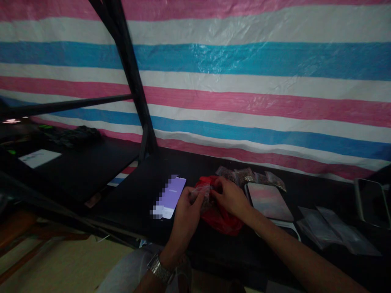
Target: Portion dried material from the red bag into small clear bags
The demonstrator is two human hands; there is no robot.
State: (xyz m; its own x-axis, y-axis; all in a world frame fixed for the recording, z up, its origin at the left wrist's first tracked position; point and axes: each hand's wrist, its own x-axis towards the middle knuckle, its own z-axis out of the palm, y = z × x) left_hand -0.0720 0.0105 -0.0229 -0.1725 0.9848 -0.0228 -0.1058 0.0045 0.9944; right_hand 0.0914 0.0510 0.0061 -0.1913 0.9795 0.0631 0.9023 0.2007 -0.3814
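Note:
Near the middle of the black table (131, 203), my left hand (188, 207) grips a small clear plastic bag (204, 194) with dark contents. Beside it on the right, my right hand (229, 196) has its fingers bent in at the bag's edge, over a red plastic bag (224, 221). What the right fingertips pinch is too small to make out. The red bag lies crumpled beneath both hands. Several filled clear bags (244, 176) lie behind my right hand. A scale with a flat, shiny top (269, 200) is right of the red bag, partly behind my right forearm.
A phone with a lit purple screen (173, 196) lies left of my left hand. Flat clear bags (336, 230) lie at the right, near a dark-screened device (372, 202). A black metal frame (134, 85) rises at the left before a striped sheet (244, 101).

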